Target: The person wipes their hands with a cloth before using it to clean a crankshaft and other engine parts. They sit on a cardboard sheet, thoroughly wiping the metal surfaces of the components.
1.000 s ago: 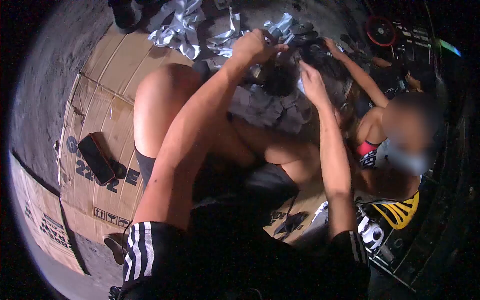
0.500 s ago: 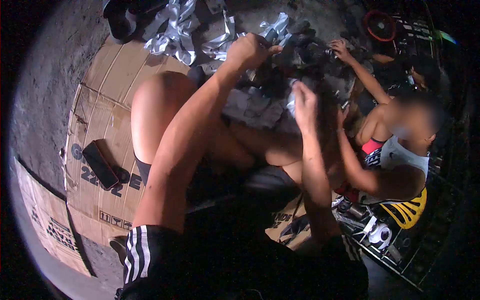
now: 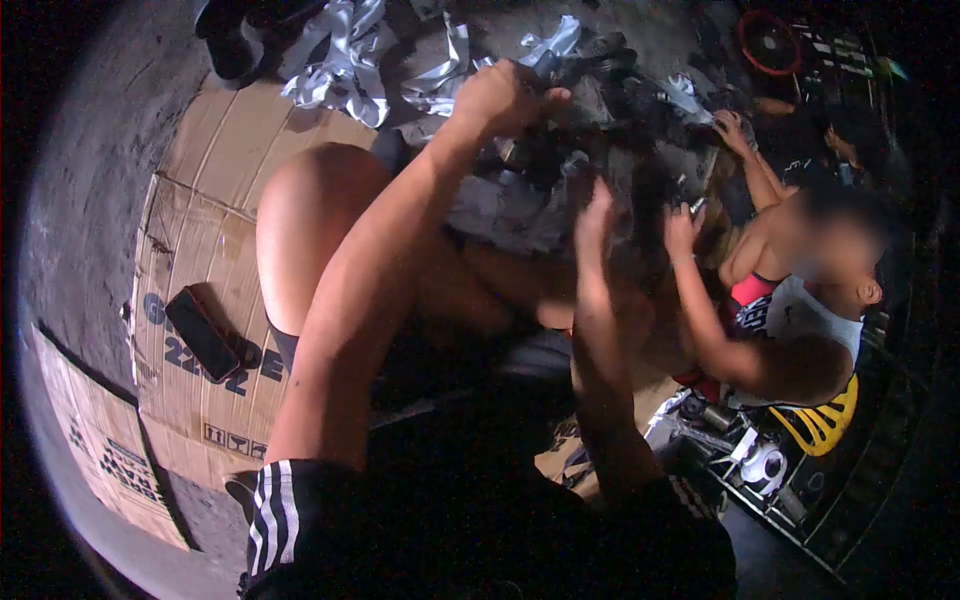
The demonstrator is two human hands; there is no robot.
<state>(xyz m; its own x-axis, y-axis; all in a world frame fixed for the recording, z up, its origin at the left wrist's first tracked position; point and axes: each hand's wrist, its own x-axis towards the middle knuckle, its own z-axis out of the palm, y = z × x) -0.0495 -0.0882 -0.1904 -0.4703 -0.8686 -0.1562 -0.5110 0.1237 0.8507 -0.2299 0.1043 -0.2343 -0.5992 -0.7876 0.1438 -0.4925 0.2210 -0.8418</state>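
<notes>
My left hand (image 3: 500, 97) is closed in a fist, thumb pointing right, over the dark clutter on the ground. A dark, greyish piece (image 3: 546, 66) shows just above its knuckles; what the fist grips is too unclear to make out. Lower and to the right, my right hand (image 3: 597, 212) is raised and smeared by motion, so its fingers are not clear. Beyond it lies a heap of dark scraps (image 3: 610, 85). Shiny silver strips (image 3: 345, 60) lie on the ground at the top, and another silver strip (image 3: 550, 42) lies just past my left hand.
A co-worker (image 3: 800, 330) sits at my right, one hand by a silver scrap (image 3: 685, 95), the other raised with a small metallic thing. A phone (image 3: 203, 335) lies on flattened cardboard (image 3: 190, 420) at left. A yellow slotted piece (image 3: 820, 420) and metal rack (image 3: 760, 510) stand lower right.
My right hand has shifted slightly left and down; the pale piece seen at it before no longer shows. My left hand stays nearly in place. The co-worker's far hand has moved right.
</notes>
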